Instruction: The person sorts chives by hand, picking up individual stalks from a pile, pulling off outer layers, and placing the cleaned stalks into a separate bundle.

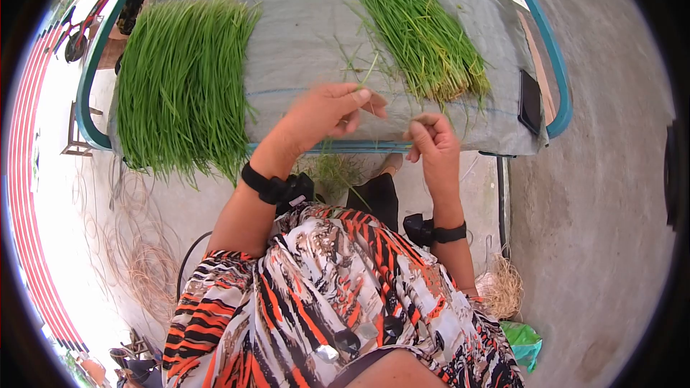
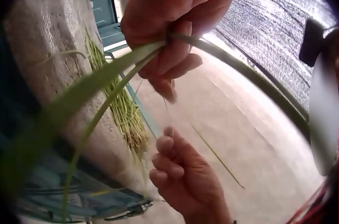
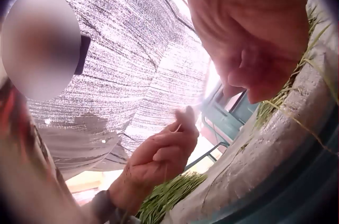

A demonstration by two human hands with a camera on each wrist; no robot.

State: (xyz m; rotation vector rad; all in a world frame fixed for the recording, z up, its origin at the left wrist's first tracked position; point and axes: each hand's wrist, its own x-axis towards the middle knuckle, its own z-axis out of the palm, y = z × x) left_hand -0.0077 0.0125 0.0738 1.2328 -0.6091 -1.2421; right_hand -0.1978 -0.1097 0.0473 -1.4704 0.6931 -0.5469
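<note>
My left hand [image 1: 334, 109] is over the near edge of a sheet-covered table, with its thumb against its fingers. It pinches slender green leaf blades [image 2: 235, 68], whose ends stick out on both sides in the left wrist view. Close to its right, my right hand [image 1: 435, 140] is raised with curled fingers and the thumb near the index finger; no object shows in its grip. Just beyond the hands lies a bundle of long chive-like leaves [image 1: 420, 32], with pale yellowish ends towards me. A wide, thick layer of similar leaves [image 1: 183, 86] hangs over the near edge at left.
The grey sheet [image 1: 302, 29] covers a table with a teal metal frame [image 1: 557, 93]. A dark phone [image 1: 530, 100] lies at its right edge. Loose straw-coloured strands [image 1: 147, 266] and a tan fibre bundle [image 1: 503, 287] are on the floor, near a green bag [image 1: 523, 343].
</note>
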